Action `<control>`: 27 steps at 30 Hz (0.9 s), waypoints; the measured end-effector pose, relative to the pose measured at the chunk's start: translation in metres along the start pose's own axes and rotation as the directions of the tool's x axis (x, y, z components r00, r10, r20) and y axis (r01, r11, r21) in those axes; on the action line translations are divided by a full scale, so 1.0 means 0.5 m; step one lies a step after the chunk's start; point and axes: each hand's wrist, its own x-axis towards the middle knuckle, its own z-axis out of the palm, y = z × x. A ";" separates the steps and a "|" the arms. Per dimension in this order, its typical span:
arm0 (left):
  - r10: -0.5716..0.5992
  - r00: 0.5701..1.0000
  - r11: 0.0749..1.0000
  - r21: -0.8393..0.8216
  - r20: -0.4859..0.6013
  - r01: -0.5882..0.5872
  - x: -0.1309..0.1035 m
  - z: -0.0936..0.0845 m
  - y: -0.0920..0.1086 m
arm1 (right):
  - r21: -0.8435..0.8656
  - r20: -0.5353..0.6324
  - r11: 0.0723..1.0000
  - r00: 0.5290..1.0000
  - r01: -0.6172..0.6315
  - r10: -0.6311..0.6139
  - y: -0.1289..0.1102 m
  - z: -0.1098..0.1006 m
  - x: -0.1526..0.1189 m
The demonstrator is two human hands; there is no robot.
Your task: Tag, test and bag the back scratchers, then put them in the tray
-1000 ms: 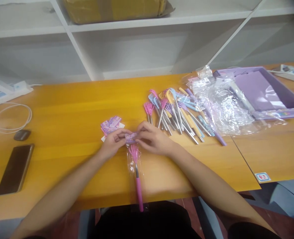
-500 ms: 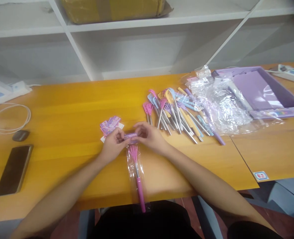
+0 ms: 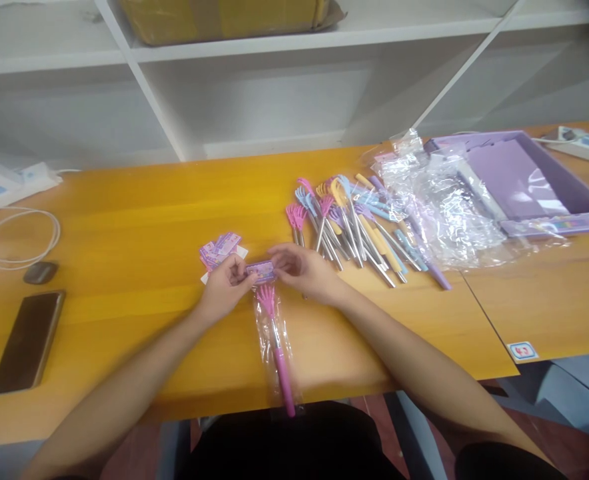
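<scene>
A small purple printed card is pinched at its left end by my left hand and at its right end by my right hand. Just below the card lies a pink hand-shaped scratcher in a clear plastic sleeve, its handle reaching the table's front edge. The sleeve's top end is at the card; whether they are joined is too small to tell. Beside my left hand is a small pile of purple and white cards. More scratchers in pink, blue, yellow and purple lie beyond my right hand.
Clear plastic bags are heaped against a purple tray at the right. At the left lie a phone, a black earbud case, a white cable and a power strip. White shelves stand behind the table.
The card has tilted up so that more of its printed face shows. The sleeved scratcher has shifted slightly up, away from the front edge. Both hands keep nearly the same place.
</scene>
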 end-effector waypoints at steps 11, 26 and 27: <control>0.064 0.998 0.997 0.047 -0.017 -0.063 0.006 -0.008 0.003 | -0.528 -0.215 0.839 0.976 -0.133 0.020 -0.115 0.072 -0.154; 0.091 0.983 0.948 -0.315 0.160 -0.036 -0.009 -0.005 0.011 | -0.615 -0.509 0.681 0.860 -0.397 0.041 -0.158 -0.124 -0.273; 0.081 0.982 0.954 -0.298 0.171 -0.027 -0.008 -0.005 0.013 | -0.639 -0.612 0.594 0.791 -0.489 -0.007 -0.171 -0.202 -0.264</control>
